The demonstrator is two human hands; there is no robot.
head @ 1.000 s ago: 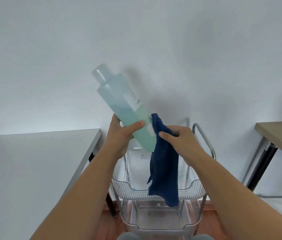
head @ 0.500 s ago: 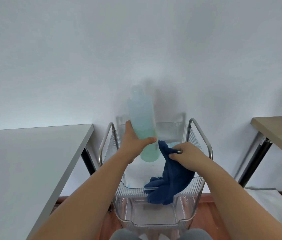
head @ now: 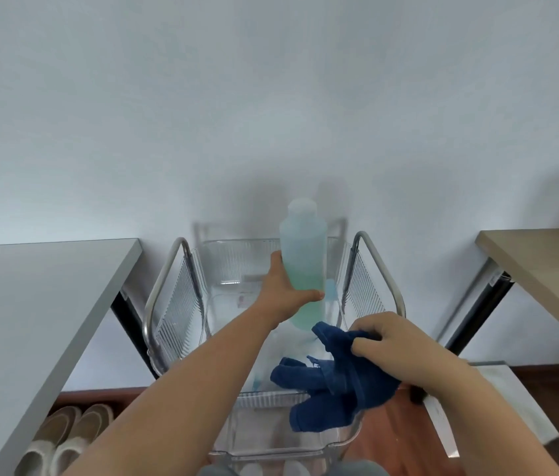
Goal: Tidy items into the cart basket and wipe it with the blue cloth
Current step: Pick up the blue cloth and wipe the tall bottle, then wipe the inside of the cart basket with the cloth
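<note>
The left hand (head: 283, 297) grips the bottle (head: 302, 262) upright inside the basket (head: 181, 321) (pale green liquid within); the right hand (head: 386, 341) pinches the cloth (head: 326, 383), which drapes over the basket's front rim

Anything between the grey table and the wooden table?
Head view: the cart basket, with the left hand gripping the bottle and the right hand holding the blue cloth.

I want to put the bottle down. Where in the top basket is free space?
The basket floor is bare on its left half, between the left wall and the left hand gripping the bottle. The front right is crowded: the right hand holds the blue cloth there.
</note>
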